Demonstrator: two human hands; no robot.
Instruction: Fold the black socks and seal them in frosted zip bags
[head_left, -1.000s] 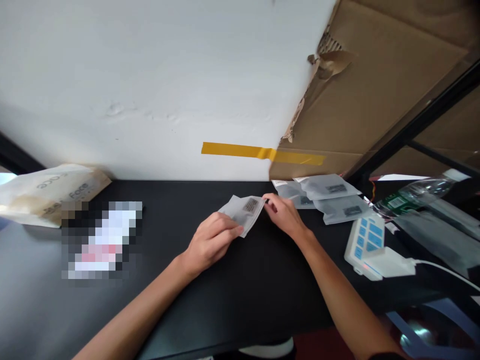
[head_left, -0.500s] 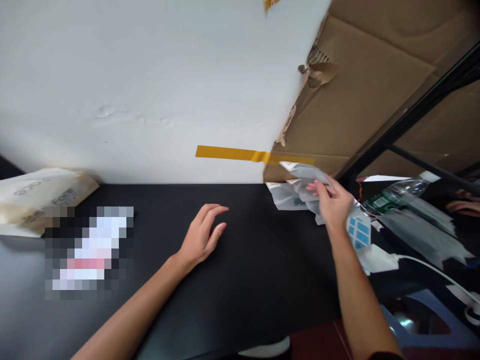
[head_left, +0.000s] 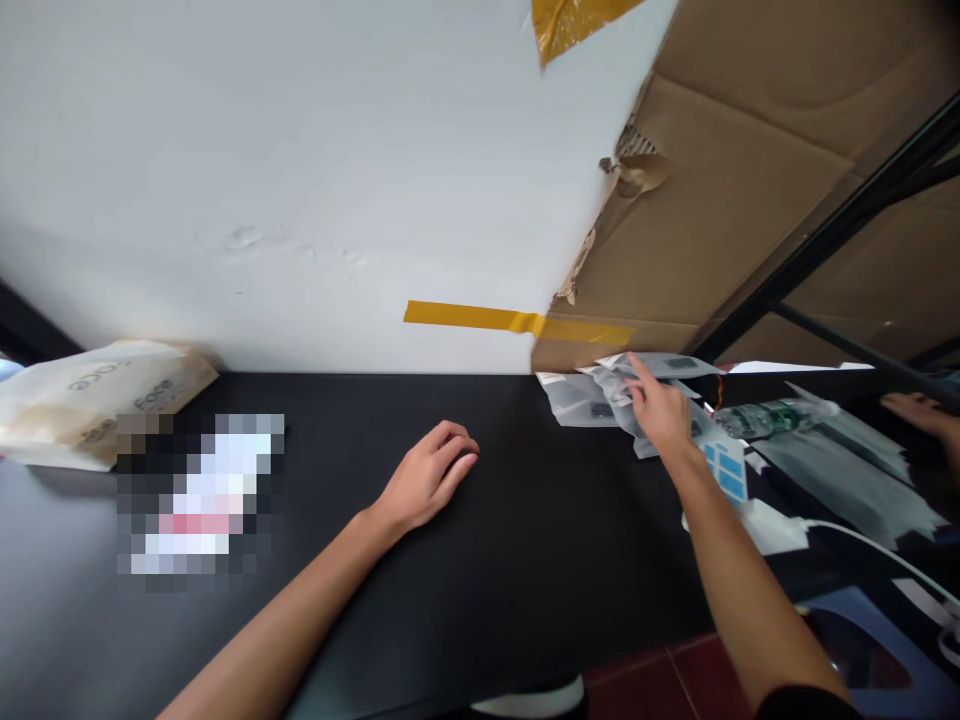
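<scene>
My left hand rests on the black tabletop, its fingers loosely bent and slightly apart, with nothing in it. My right hand lies over a pile of frosted plastic bags at the table's back right. Its index finger is stretched out on the top bag, and the other fingers are partly bent. Dark contents show through some of the bags. Close to the right wrist is a white sheet with blue labels.
A clear plastic bottle lies among more frosted bags at right, near another person's hand. A white cable crosses there. Cardboard leans behind. A paper bag and a blurred-out item are at left.
The bag my right hand held raised now lies flat on the pile, and the index finger has straightened. The bottle now lies lower. The other person's hand has moved. The view shifted slightly.
</scene>
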